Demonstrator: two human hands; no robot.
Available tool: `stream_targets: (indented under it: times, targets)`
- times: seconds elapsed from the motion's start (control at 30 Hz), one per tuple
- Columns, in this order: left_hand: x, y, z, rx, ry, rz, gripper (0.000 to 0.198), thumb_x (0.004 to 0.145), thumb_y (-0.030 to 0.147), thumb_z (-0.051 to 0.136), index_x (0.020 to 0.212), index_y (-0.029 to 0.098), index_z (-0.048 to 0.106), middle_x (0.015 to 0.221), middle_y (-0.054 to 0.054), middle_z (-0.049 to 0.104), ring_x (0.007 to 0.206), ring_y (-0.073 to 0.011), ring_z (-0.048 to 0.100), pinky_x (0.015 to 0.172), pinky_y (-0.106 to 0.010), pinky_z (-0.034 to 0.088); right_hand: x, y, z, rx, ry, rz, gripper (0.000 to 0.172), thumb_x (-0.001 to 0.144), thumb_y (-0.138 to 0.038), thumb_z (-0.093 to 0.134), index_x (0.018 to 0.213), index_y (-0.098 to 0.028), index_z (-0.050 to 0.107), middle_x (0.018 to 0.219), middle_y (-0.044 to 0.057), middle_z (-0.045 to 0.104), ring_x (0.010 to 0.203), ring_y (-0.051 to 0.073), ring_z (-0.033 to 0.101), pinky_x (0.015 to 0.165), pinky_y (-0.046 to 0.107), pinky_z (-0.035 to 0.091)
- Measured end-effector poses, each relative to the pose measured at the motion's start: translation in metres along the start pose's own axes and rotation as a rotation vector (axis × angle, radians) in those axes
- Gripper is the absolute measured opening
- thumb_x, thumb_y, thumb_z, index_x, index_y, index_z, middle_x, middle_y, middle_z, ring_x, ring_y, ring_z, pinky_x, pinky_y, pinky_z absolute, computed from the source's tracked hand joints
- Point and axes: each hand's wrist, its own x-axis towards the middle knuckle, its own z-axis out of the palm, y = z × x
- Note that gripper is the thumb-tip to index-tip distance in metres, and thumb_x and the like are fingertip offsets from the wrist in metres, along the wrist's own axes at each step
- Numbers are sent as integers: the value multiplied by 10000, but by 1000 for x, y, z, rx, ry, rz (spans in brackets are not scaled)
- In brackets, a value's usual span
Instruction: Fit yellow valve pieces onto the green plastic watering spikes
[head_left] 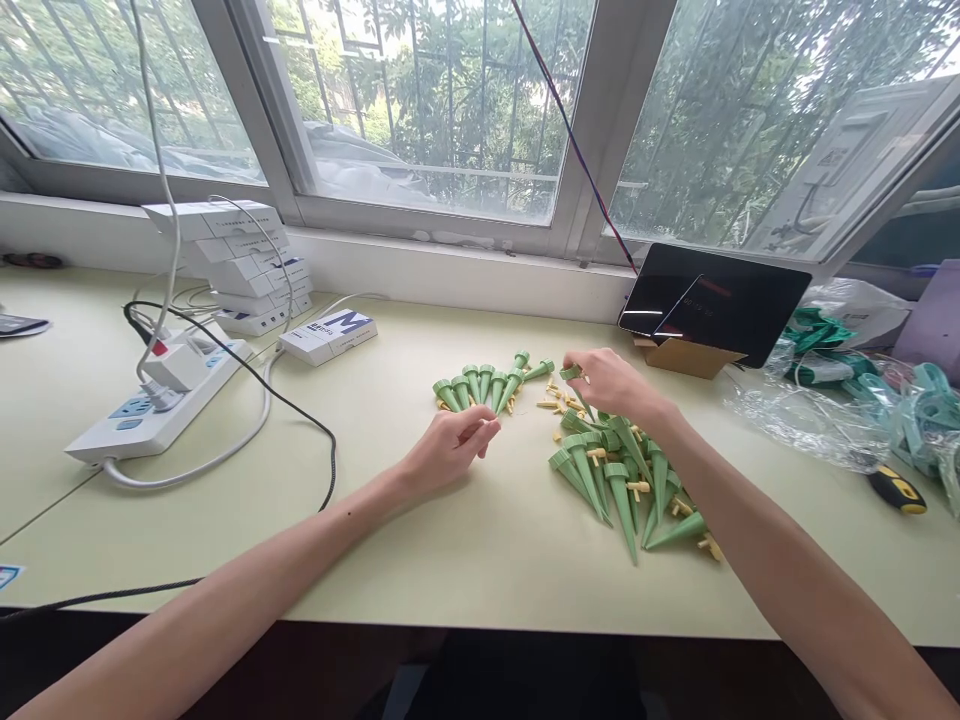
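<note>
A heap of green cone-shaped spikes [611, 478] mixed with small yellow pieces [561, 402] lies on the pale green table [420, 520], right of centre. A tidy row of several green spikes [484, 385] lies just left of it. My right hand [609, 385] reaches over the heap's far end, its fingers pinched on one green spike. My left hand [450, 448] rests on the table just below the row, fingers curled together; what is in them I cannot make out.
A white power strip [154, 400] with plugs and cables sits at the left, beside stacked white boxes [240, 265] and a flat box [328, 335]. A dark tablet [712, 300] leans at the back right. Plastic bags with teal parts [847, 390] and a yellow-black tool [896, 490] lie at right.
</note>
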Motion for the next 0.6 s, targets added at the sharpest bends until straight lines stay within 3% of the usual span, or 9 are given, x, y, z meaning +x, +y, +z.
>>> stream_targets:
  times: [0.2,0.6]
  targets:
    - [-1,-1,0,25,-10,14,274,999,372,451,871,180,596,575,43,586,479,-72,462,530,-188,388,-5,4,0,-5,-55,-5,203,884,-210,538,1036,-187,671,1013,100,698,883,210,619,707,260,399]
    - [0,-2,-1,15,-3,-3,324,996,398,448,830,171,607,574,32,586,468,-73,429,504,-195,382,-9,7,9,-8,-138,-10,290,869,-192,588,1125,-186,724,1199,124,688,1134,261,598,868,290,431]
